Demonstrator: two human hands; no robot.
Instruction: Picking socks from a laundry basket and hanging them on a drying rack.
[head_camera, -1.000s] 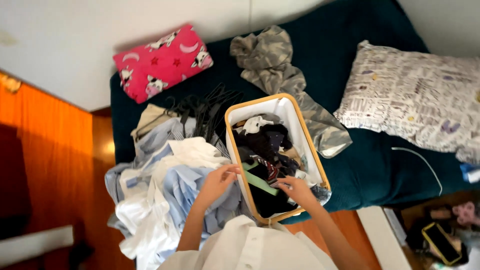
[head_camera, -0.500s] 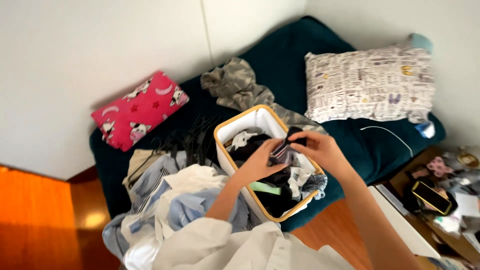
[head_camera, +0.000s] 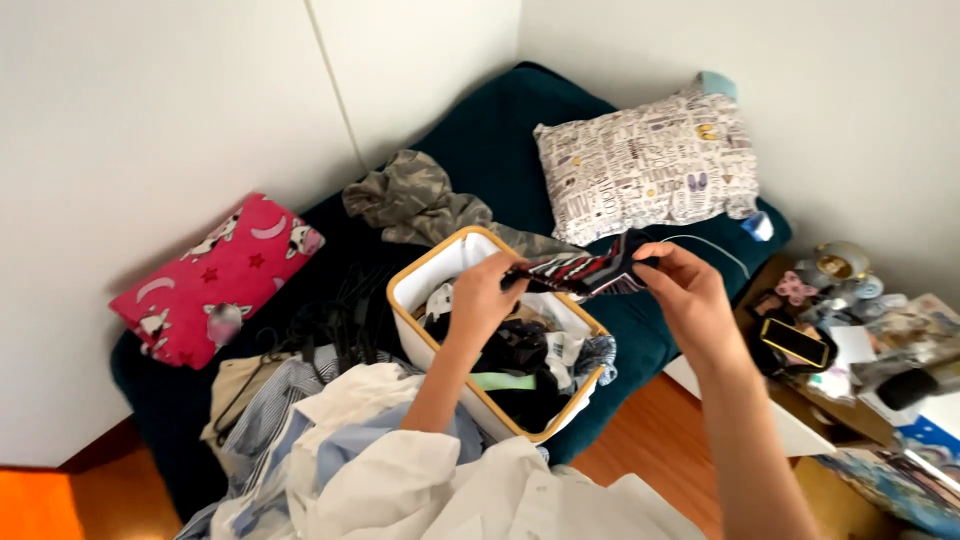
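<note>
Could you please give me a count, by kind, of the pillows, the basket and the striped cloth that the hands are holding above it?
Pillows: 2, a pink cartoon-print pillow and a white patterned pillow
White fabric basket with a tan rim: 1
Dark striped cloth, stretched between the left hand and right hand: 1
Total: 4

Bright, even daylight; source not visible. White walls (head_camera: 150, 120) near overexposed. Floor (head_camera: 30, 505) saturated orange, bottom left. Soft shadows under the pink pillow (head_camera: 215, 275) and within the basket (head_camera: 440, 255). Wide-angle bend at edges. Slight overall softness; clutter at right blurred.
</note>
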